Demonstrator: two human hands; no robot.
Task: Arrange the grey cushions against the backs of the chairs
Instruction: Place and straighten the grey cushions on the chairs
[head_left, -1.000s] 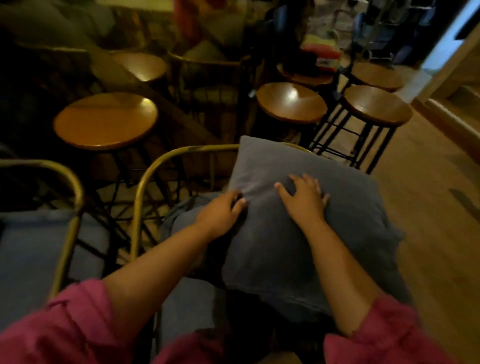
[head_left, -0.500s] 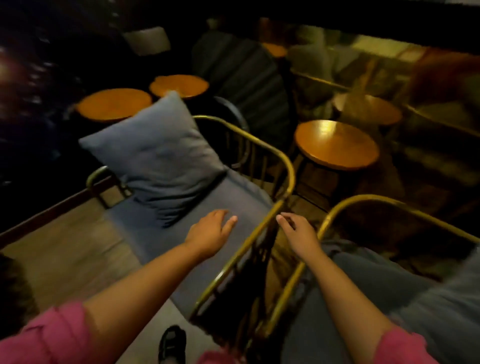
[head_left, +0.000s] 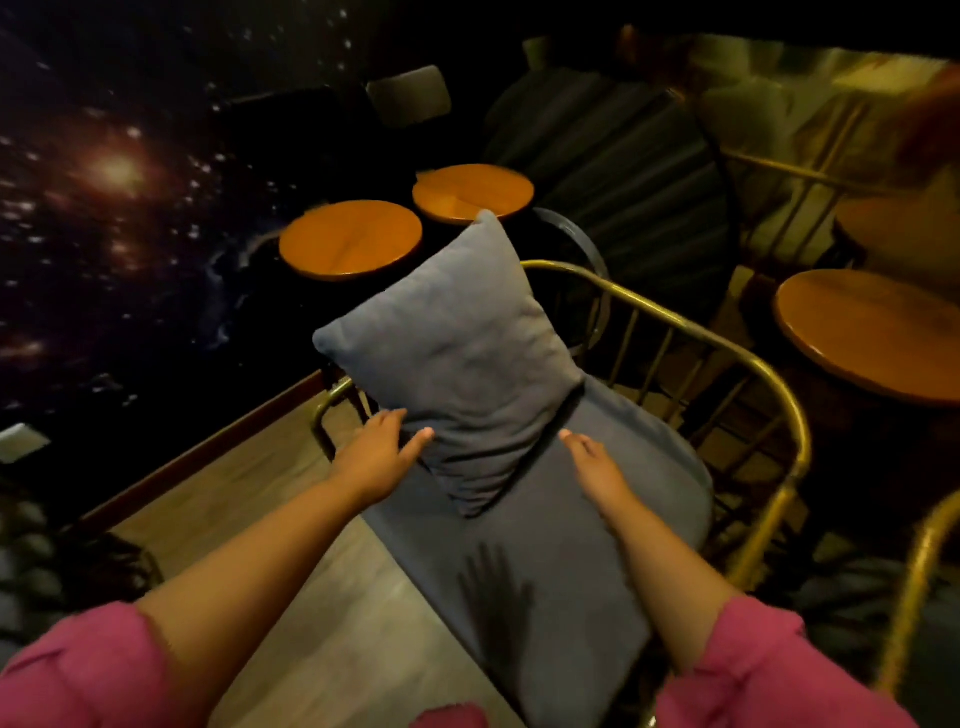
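Observation:
A grey cushion (head_left: 457, 358) stands tilted on one corner on the grey seat of a brass-framed chair (head_left: 727, 358), leaning toward the chair's far left side. My left hand (head_left: 382, 449) is open, its fingers and thumb at the cushion's lower left edge. My right hand (head_left: 592, 462) is open, fingers apart, just right of the cushion's bottom corner, over the seat pad (head_left: 545, 545). I cannot tell if either hand touches the cushion.
Two round wooden stools (head_left: 350, 239) (head_left: 472, 192) stand behind the chair. Another round wooden top (head_left: 872, 332) is at the right. A second brass chair frame (head_left: 919, 561) shows at the lower right edge. Wooden floor (head_left: 223, 483) lies to the left, below a dark starry wall.
I have turned from the first chair's cushion to this chair. Both hands have reached forward from the chair's near rail to the lower edges of its cushion.

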